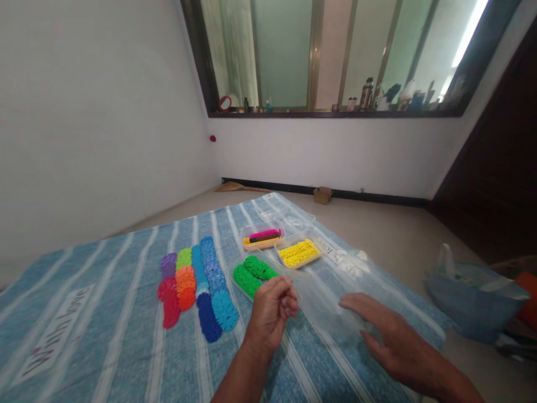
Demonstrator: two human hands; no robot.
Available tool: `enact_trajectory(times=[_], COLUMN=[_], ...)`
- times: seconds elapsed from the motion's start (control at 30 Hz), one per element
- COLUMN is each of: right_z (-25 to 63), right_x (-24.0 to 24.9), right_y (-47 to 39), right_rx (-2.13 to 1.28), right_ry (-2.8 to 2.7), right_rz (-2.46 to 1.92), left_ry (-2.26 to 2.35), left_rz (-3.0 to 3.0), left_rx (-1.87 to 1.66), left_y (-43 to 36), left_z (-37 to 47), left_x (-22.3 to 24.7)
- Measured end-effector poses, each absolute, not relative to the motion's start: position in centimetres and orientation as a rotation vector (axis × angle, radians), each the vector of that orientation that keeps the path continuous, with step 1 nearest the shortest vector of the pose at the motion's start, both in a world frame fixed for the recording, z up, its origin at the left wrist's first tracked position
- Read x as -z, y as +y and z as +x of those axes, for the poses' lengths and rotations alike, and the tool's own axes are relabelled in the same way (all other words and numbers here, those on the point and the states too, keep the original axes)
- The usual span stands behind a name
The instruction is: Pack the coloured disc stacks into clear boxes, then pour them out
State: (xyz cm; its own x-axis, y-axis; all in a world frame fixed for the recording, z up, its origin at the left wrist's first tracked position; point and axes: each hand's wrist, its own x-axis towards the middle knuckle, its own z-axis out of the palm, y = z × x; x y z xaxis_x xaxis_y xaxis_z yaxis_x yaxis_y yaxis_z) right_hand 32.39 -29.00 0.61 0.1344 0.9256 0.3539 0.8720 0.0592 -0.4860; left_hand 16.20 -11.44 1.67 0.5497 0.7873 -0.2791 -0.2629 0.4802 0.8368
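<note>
My left hand (274, 305) is closed, fingers curled, at the near right end of a clear plastic box with green crocheted pieces (247, 278). Whatever it may hold is hidden. My right hand (390, 338) has its fingers stretched and its thumb apart, at the right side of a clear plastic box or lid (327, 305); whether it touches the plastic I cannot tell. Beyond lie a box of yellow crocheted pieces (298, 254) and a smaller box (263, 238) with pink, dark and orange ones.
Rows of stacked crocheted rounds, red (170, 305), orange (185, 285), blue (210, 257) and dark blue (208, 319), lie left of the boxes on a striped cloth (121, 313). White pieces (353, 262) are at its right edge. A blue basket (470, 296) stands at right.
</note>
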Motion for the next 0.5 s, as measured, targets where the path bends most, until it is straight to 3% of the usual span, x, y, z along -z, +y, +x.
enact_trajectory(times=[0.3,0.5], right_z=[32.1,35.8], right_x=[-0.8,0.0], right_y=[-25.6,-19.0], right_rx=[-0.038,-0.432], right_ry=[-1.539,-0.761], right_rz=[-1.555,-1.426], left_ry=[0.757,0.81], left_rz=[0.759,0.914], left_rx=[-0.81,-0.958], left_y=[-10.7,-9.9], left_z=[15.7,14.9], left_x=[-2.5,-3.0])
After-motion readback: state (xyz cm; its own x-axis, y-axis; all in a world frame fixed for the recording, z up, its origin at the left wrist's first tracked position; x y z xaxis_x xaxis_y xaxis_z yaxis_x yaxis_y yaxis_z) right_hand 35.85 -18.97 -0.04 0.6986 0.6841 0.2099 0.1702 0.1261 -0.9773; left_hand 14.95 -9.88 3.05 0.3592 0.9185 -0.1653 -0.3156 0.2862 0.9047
